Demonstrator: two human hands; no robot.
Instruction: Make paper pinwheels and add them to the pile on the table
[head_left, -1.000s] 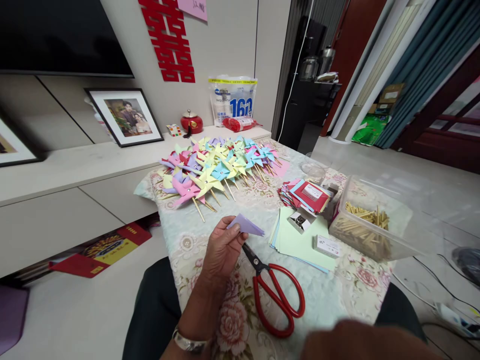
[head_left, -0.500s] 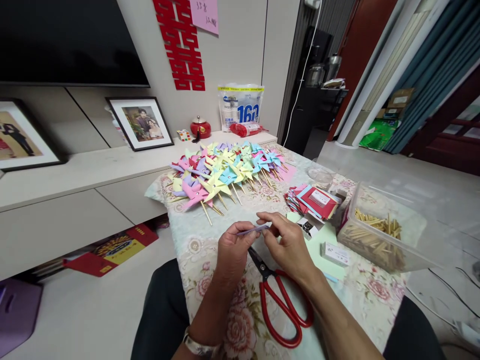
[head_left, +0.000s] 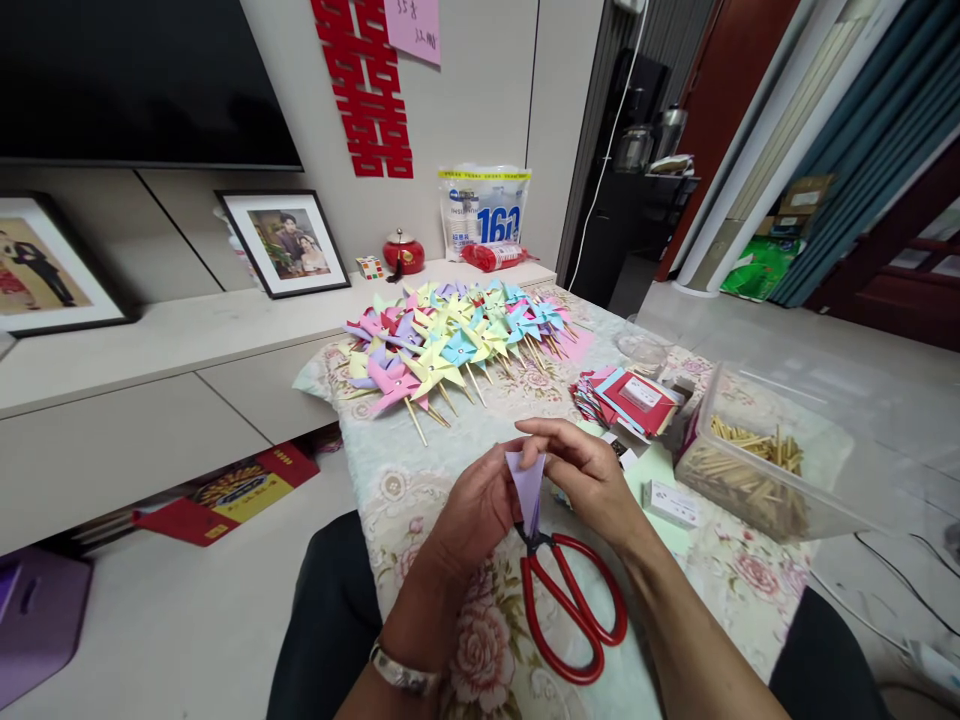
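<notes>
A folded piece of light purple paper (head_left: 527,490) stands tilted between my two hands, its pointed end hanging down over the scissors. My right hand (head_left: 581,470) pinches its upper edge between thumb and fingers. On the paper's left side, my left hand (head_left: 476,510) is curled against it, with some fingertips hidden behind the sheet. Below lie red-handled scissors (head_left: 574,610) on the flowered tablecloth (head_left: 480,650), their blades mostly covered by the paper and hand. Beyond my hands, a pile of colourful paper pinwheels (head_left: 431,370) on sticks covers the far part of the table.
Right of my hands lie stacked coloured paper squares (head_left: 641,405), a small white box (head_left: 670,504) on pale green paper, and a clear plastic bin (head_left: 750,495) of short wooden sticks. A white cabinet (head_left: 187,340) with framed photos borders the table's far left.
The purple paper has turned from nearly flat and edge-on to hanging upright, showing its face. My left hand has rolled open somewhat around it; my right hand has shifted slightly.
</notes>
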